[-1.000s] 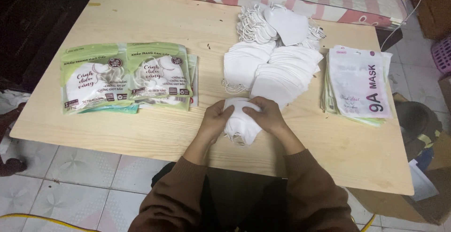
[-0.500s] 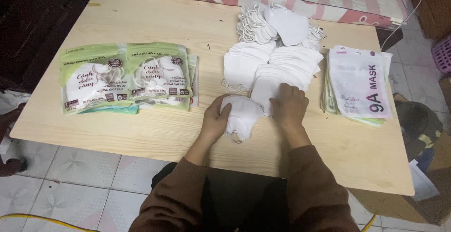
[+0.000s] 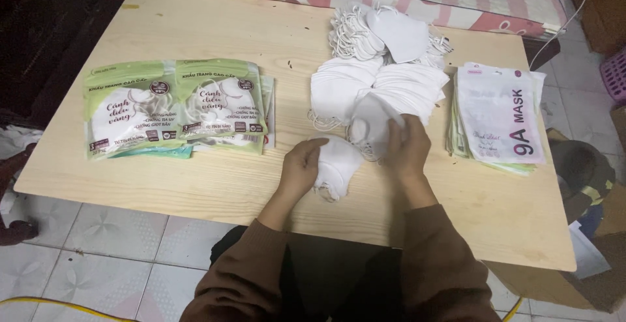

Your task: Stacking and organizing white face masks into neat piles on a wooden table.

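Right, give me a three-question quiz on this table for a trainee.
1. True or false: the left hand rests on a small stack of folded masks.
2. What does the right hand reach into? A) green packs B) loose mask pile C) pink-topped pouches
3. Which lie on the table's left side?

Key
1. True.
2. B, the loose mask pile.
3. The green packs; the pink-topped pouches lie on the right.
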